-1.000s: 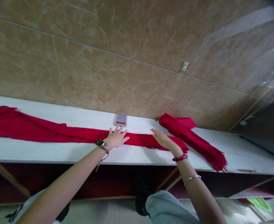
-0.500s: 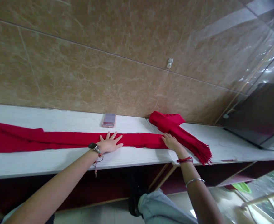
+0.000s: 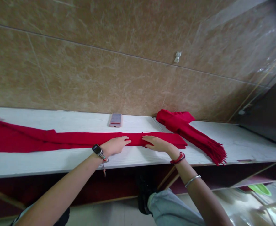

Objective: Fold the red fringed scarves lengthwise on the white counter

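Note:
A long red scarf (image 3: 79, 139) lies folded into a narrow strip on the white countertop (image 3: 65, 161), wider at its left end. My left hand (image 3: 115, 146), with a watch at the wrist, rests on the middle of the strip, fingers pointing right and thumb apart from the index finger. My right hand (image 3: 158, 144) lies on the strip farther right, its fingers stretched to the left over the fabric near some short fringe threads. Both hands look open, though some of the left fingertips are hidden. Beyond the strip's right end lies a second red scarf (image 3: 186, 127), folded over itself with its fringe towards the front edge.
A phone (image 3: 115, 120) lies behind the strip, near the tiled wall (image 3: 86, 72). A dark box-like appliance (image 3: 267, 110) stands at the far right. Open shelving (image 3: 109, 188) runs below the counter, and a green basin (image 3: 260, 189) shows at lower right.
My right hand has slid left along the strip, uncovering its right end. The left hand's spread fingers have drawn closer together. The view has shifted slightly left.

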`<state>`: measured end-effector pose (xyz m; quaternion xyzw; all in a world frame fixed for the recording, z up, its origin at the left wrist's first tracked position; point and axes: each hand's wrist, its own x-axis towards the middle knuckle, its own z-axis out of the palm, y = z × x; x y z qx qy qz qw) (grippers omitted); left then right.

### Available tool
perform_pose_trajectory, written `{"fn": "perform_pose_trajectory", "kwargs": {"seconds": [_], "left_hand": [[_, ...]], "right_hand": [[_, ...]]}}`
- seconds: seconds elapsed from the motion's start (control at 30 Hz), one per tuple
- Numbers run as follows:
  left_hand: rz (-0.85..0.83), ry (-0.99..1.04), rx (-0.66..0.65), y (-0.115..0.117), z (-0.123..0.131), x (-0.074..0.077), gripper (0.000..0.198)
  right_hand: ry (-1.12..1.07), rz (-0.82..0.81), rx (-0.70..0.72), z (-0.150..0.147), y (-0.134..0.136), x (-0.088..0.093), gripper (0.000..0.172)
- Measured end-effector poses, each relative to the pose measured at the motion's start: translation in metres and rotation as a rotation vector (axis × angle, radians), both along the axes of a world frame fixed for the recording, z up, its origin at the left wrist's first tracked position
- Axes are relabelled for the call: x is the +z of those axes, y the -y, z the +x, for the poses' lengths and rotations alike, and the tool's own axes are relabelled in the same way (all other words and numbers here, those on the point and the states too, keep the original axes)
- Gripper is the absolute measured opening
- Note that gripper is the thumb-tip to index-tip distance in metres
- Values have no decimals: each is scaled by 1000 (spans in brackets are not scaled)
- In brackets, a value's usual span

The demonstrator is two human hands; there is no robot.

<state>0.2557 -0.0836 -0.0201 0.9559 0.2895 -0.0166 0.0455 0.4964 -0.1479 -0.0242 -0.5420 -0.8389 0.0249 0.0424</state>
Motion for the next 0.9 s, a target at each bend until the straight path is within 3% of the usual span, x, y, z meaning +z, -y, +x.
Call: {"fn": "perform_pose_trajectory", "kwargs": {"seconds": [0.1, 0.2, 0.4, 0.53, 0.7, 0.9], "left_hand": [[-130, -104, 109, 1, -13, 5, 48], [-145, -80, 245, -9, -36, 6, 50], [-65, -116, 498, -41, -101, -6, 55], [-32, -117, 391, -47, -142, -7, 57], [186, -44, 245, -47, -189, -5, 41], [358, -76, 343, -55, -228, -12, 49]], "right_hand": [[-32, 19, -13, 1, -2, -2, 41], [-85, 133, 2, -18, -15, -4, 38], [-118, 231, 141, -102, -55, -16, 44], [-75, 171, 266, -144, -63, -20, 44], [3, 157, 284, -156, -59, -17, 40], [64, 239, 297, -181, -57, -11, 34]]}}
